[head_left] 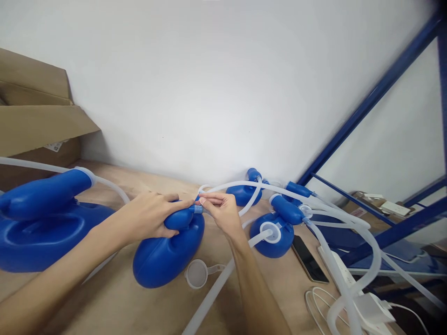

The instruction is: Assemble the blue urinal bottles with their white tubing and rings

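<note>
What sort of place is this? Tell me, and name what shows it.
Probably a small assembly or packing workspace: several blue bottles and pale hoses lie on one table, with an open carton beside the wall.

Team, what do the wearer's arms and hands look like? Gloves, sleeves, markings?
Left hand and right hand: ungloved. Left forearm and right forearm: bare, no sleeves in frame. No watch, bracelet, cable or printed marking visible.
</note>
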`<state>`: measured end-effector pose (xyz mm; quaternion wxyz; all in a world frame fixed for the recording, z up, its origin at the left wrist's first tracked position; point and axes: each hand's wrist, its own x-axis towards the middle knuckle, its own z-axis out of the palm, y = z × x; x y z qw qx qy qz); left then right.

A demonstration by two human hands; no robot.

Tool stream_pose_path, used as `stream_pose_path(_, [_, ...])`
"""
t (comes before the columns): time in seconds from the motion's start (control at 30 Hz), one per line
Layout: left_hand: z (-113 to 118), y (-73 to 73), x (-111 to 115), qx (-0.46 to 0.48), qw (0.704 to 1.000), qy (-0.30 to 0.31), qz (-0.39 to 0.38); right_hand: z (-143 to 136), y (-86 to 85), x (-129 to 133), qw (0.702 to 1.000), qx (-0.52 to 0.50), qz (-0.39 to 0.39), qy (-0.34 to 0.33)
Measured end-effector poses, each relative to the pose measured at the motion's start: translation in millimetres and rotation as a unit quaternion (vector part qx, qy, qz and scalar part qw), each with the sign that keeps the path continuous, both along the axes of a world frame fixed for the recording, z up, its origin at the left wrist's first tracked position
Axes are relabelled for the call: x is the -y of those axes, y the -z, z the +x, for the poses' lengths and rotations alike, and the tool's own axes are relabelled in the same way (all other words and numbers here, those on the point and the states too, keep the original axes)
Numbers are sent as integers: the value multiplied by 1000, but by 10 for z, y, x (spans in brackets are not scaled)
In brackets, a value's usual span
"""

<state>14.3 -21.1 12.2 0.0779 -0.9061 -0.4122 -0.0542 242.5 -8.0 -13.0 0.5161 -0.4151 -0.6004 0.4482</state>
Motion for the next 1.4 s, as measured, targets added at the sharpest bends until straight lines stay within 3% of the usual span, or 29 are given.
stream_pose_path(0.3, [36,-19,37,-16,1000,-16,14,-29,111,-123,989,-105,-101,-6])
stream_pose_path(0.57, [12,-20,21,-8,1000,-9,11,-154,26,81,993,48,70,77])
stream_pose_path(0.97, [16,-8,5,6,1000,-8,1,1,-11,-62,998,25,-48,-36])
stream_pose_path(1.13, [7,-6,8,-7,1000,-9,4,-3,46,-89,988,87,-102,-81])
stream_pose_path(1.23, [-2,-3,8,8,1000,-10,7,33,-9,-22,979,176,-48,-88])
stream_pose_path(1.33, [-13,12,7,21,1000,-8,10,134,-218,180,959,265,96,21])
stream_pose_path(1.4, [-18,19,7,26,1000,-5,7,213,-370,378,935,317,143,66])
